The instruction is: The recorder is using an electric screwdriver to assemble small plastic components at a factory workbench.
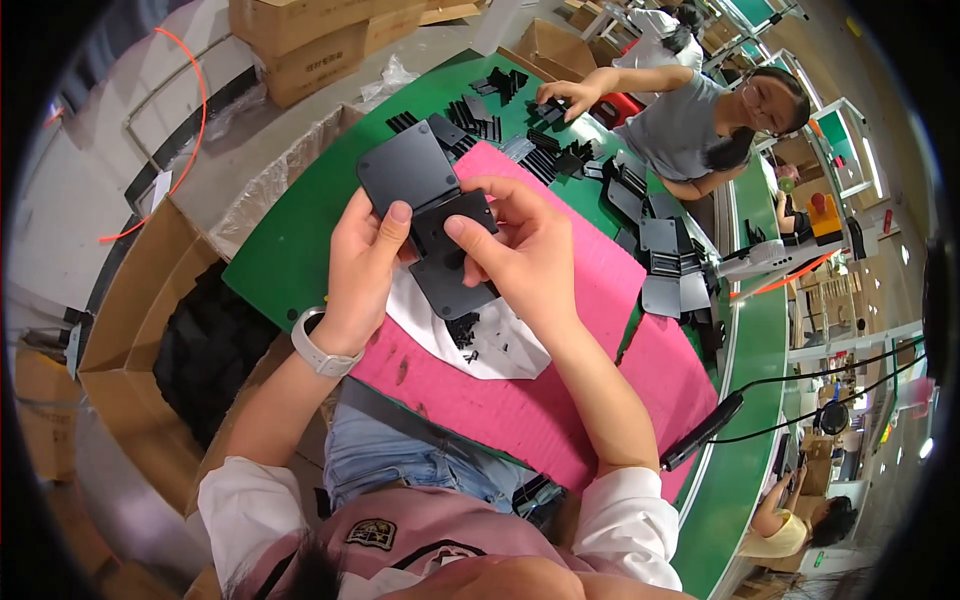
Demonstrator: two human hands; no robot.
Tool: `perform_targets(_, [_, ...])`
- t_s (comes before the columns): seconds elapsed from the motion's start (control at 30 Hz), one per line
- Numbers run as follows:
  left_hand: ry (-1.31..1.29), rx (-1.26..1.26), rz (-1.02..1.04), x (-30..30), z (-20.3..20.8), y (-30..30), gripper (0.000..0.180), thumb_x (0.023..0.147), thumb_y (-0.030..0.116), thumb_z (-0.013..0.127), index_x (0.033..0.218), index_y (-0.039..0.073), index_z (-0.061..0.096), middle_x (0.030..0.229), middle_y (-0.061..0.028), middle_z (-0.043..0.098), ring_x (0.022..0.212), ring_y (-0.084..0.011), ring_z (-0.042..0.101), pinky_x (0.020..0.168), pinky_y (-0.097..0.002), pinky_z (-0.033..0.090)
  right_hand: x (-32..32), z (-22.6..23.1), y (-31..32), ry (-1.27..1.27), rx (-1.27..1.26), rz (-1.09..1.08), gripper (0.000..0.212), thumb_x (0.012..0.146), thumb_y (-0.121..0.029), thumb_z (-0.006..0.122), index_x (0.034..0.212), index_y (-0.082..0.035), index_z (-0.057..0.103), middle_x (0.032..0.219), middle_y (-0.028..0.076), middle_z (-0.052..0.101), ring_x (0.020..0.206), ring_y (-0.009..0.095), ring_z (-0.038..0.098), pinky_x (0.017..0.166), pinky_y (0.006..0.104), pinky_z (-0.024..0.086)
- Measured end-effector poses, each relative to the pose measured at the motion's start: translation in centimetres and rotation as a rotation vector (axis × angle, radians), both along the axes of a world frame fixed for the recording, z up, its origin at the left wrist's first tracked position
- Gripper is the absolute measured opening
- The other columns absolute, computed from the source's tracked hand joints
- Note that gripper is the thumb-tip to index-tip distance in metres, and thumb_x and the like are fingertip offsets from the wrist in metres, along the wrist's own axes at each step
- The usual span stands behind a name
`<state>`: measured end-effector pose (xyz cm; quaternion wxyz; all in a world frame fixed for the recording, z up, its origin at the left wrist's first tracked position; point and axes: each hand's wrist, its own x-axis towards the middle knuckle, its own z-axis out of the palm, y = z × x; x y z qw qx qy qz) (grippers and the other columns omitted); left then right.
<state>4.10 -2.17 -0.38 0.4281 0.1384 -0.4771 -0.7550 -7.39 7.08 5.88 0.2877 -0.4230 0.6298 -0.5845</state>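
Above the work mat, both my hands hold a black plastic plate assembly. Its upper part is a flat rectangular plate [408,168] with rounded corners and small round pads; a second plate [447,288] shows below. My left hand [362,255] grips the left side, its thumb against the edge. A smaller black block [462,208] lies across the middle, with my right hand [530,245] closed on it, thumb on top. The join between block and plates is partly covered by my fingers. Beneath, small black pieces like screws [462,330] lie on a white sheet [510,362].
A pink mat [480,410] covers part of the green table [285,250]. Black plates [660,255] pile up at the right. A black pen-shaped tool [705,430] with a cord is near the right edge. Opposite, a co-worker's hand [570,97] touches black parts. An open carton [140,330] stands left.
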Motion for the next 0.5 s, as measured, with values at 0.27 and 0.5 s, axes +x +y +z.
perform_targets(0.27, [0.039, 0.009, 0.015, 0.0, 0.1, 0.6, 0.041, 0.095, 0.032, 0.053, 0.124, 0.004, 0.046, 0.109, -0.0050, 0.058, 0.092, -0.0098, 0.059, 0.073, -0.0233, 0.050, 0.3, -1.4, 0.1, 0.370, -0.063, -0.117, 0.034, 0.075, -0.013, 0.074, 0.106, -0.001, 0.062, 0.074, 0.008, 0.061, 0.054, 0.012, 0.058, 0.047, 0.0249, 0.044])
perform_targets(0.5, [0.035, -0.067, -0.048, -0.2, -0.1, 0.7, 0.039, 0.095, 0.022, 0.056, 0.125, 0.000, 0.045, 0.114, -0.0074, 0.057, 0.099, -0.0129, 0.058, 0.081, -0.0254, 0.049, -1.0, -1.5, 1.2, 0.566, 0.111, -0.109, 0.042, 0.074, -0.032, 0.074, 0.096, 0.003, 0.065, 0.064, 0.009, 0.057, 0.055, 0.023, 0.058, 0.053, 0.0316, 0.047])
